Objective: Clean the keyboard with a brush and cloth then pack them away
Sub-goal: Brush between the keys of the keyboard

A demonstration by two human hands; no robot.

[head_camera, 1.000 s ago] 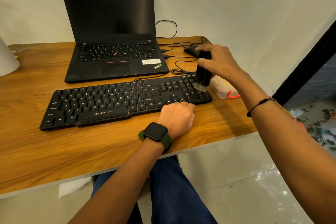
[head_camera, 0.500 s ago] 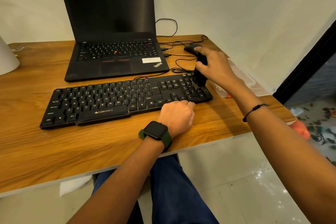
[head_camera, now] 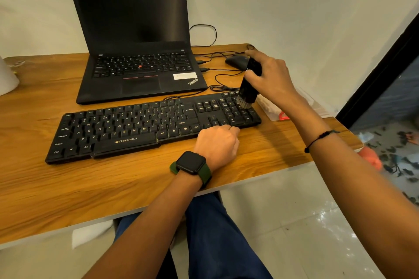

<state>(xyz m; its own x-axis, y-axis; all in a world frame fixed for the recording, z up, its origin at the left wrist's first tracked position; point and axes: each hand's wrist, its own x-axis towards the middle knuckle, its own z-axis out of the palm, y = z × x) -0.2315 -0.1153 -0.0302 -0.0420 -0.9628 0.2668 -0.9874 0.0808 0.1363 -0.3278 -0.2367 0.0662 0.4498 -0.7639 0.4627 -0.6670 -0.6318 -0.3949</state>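
Observation:
A black keyboard (head_camera: 136, 127) lies across the wooden desk (head_camera: 68, 188) in front of the laptop. My right hand (head_camera: 269, 79) grips a black brush (head_camera: 248, 88) held upright, with its bristles touching the number pad at the keyboard's right end. My left hand (head_camera: 215, 142) rests with curled fingers against the keyboard's front edge near the arrow keys; a dark watch sits on that wrist. A clear plastic pouch (head_camera: 272, 108) with a red tab lies just right of the keyboard, partly behind my right forearm. No cloth shows clearly.
An open black laptop (head_camera: 136, 52) stands behind the keyboard. A black mouse (head_camera: 235, 61) and loose cables (head_camera: 217, 75) lie at the back right. A white object (head_camera: 6, 79) sits at the desk's left edge. The desk's right corner is close to my right arm.
The brush has swept over the number pad: down toward the near keys half a second ago, now back up to the pad's far rows. My left hand has stayed put.

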